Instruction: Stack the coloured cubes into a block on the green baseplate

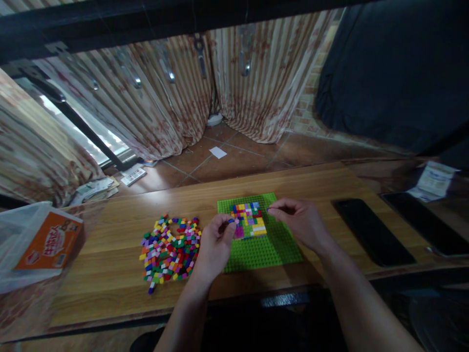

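Note:
A green baseplate [264, 256] lies on the wooden board, bearing a patch of many-coloured toy bricks [249, 222] near its middle. My left hand [216, 242] hovers over the patch's left side, thumb and fingers closed on a small blue brick [231, 221]. To the right of the patch, my right hand [298, 217] is pinched over the plate, with a tiny dark brick [269, 209] at its fingertips; its exact colour is hard to make out. Left of my left hand, a pile of loose bricks [172, 252] in mixed colours is spread on the wood.
A clear plastic bag with an orange label [49, 239] rests at the far left. Two dark phone-like slabs [373, 232] lie on the right, with a white packet [434, 178] behind. Spoon-like utensils hang from a dark bar [164, 24] above the tiled floor.

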Motion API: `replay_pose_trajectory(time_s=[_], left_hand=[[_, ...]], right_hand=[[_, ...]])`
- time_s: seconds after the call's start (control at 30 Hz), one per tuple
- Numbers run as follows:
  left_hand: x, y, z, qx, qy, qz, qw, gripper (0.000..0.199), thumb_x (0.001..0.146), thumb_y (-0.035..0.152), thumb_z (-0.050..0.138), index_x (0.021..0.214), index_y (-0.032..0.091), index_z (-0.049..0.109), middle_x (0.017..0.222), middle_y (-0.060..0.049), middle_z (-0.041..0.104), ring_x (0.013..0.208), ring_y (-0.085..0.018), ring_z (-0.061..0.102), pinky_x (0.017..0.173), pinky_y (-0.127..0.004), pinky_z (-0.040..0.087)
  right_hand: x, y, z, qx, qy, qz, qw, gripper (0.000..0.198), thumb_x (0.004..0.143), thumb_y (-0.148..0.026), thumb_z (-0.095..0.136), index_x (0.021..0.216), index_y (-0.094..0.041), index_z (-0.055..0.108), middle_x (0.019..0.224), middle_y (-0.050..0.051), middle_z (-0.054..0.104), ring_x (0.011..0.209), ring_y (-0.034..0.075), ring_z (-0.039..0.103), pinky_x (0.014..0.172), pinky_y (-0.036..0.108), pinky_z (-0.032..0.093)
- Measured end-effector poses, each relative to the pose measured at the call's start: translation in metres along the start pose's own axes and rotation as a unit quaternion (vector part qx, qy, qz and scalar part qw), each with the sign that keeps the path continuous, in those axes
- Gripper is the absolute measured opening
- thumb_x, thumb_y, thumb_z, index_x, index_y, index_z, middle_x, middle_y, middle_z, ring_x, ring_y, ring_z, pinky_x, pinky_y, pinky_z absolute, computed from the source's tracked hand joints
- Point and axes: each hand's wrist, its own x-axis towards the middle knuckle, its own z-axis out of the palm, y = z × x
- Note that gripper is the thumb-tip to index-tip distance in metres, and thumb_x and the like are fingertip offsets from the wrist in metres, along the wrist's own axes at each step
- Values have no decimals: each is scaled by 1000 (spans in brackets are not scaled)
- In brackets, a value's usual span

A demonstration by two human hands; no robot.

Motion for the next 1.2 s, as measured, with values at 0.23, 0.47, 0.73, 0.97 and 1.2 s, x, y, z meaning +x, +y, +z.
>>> replay_pose_trajectory(time_s=[0.23, 0.47, 0.73, 0.97, 1.2], left_hand=[[1, -1, 1, -4, -3, -17, 1000, 11, 80, 28, 64, 82, 17, 63, 71, 1, 60, 66, -13, 55, 63, -23, 45], [1, -4, 0, 15, -4, -10, 1000, 12, 81, 28, 64, 84, 16, 64, 74, 0, 62, 68, -14, 56, 64, -24, 47], [1, -4, 0, 34, 0, -5, 999, 10, 81, 26, 64, 82, 17, 66, 76, -1, 65, 69, -14, 58, 65, -24, 47], [1, -9, 0, 54, 5, 3, 999, 10, 83, 26, 63, 85, 17, 67, 80, -2, 67, 72, -15, 60, 67, -24, 47], [-1, -4, 0, 60, -5, -8, 998, 11, 84, 26, 61, 85, 17, 66, 79, -2, 66, 70, -15, 59, 66, -25, 47]], right_hand=[[-1, 5, 12, -89, -43, -18, 995, 12, 77, -33, 69, 75, -24, 75, 75, 2, 76, 69, 20, 67, 66, 33, 49], [3, 8, 18, -98, -26, -15, 995, 8, 75, -30, 69, 75, -23, 72, 75, 2, 75, 69, 20, 67, 67, 33, 49], [4, 8, 21, -67, -15, -9, 998, 12, 73, -33, 70, 69, -22, 68, 67, 0, 70, 64, 18, 63, 62, 31, 46], [4, 12, 23, -42, -13, 3, 999, 16, 72, -37, 71, 68, -22, 69, 66, 1, 70, 62, 17, 61, 62, 31, 46], [7, 13, 27, -14, -4, 26, 1000, 15, 69, -35, 71, 66, -21, 69, 65, 1, 70, 62, 17, 61, 62, 30, 47]])
